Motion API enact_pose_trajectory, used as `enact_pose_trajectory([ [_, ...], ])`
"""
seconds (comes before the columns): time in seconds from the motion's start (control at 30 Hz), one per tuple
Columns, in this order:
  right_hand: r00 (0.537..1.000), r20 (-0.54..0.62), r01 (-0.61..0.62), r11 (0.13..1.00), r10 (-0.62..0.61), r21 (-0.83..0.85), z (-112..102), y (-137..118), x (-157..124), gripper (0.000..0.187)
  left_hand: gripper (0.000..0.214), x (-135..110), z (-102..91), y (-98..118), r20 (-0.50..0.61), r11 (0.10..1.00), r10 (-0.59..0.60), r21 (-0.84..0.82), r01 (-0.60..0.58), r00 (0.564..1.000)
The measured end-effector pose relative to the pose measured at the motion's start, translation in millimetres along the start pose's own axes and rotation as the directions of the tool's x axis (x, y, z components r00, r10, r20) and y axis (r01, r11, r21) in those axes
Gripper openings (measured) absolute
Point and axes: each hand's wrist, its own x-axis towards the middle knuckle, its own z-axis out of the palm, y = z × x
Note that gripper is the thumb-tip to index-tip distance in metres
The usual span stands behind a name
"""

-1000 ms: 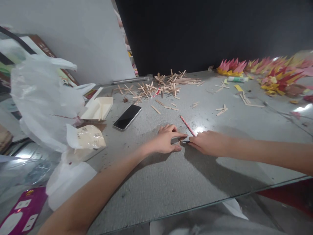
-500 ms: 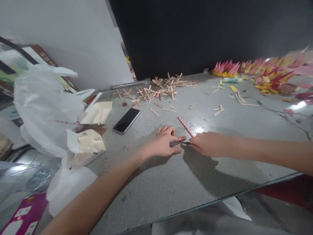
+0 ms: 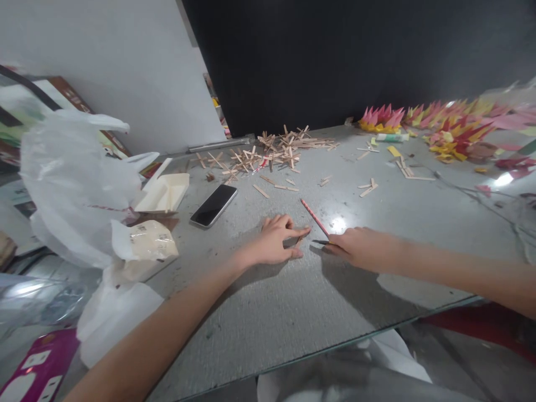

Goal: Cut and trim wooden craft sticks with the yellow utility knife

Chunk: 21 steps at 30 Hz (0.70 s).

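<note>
My left hand (image 3: 274,243) rests on the grey table (image 3: 293,312), forefinger stretched out and thumb below it, pressing on something small that I cannot make out. My right hand (image 3: 360,248) is closed round a red pencil (image 3: 314,216), whose dark tip touches the table just right of my left fingertips. The pencil's shaft slants up and to the left, away from my hand.
A black phone (image 3: 213,205) lies left of my hands. A heap of wooden sticks (image 3: 272,153) sits at the back, with loose sticks (image 3: 368,188) nearby. Pink and yellow paper flowers (image 3: 444,125) line the far right. White plastic bags (image 3: 79,178) and a cream box (image 3: 163,191) crowd the left.
My right hand has drawn slightly to the right, opening a small gap from my left fingertips. The view has shifted a little; my left hand stays in place.
</note>
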Motion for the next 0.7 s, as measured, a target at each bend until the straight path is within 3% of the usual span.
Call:
enact_pose_trajectory([
  [0.33,0.999,-0.034,0.015,0.995,-0.018,-0.096,-1,-13,18,0.041,0.067,1,1.9,0,-0.023,0.999,-0.018,-0.029,0.018,1.000],
  [0.7,0.999,-0.022,0.034,0.993,-0.037,-0.111,1,-10,22,0.040,0.066,2,4.1,-1,-0.026,0.999,-0.002,-0.046,0.000,1.000],
])
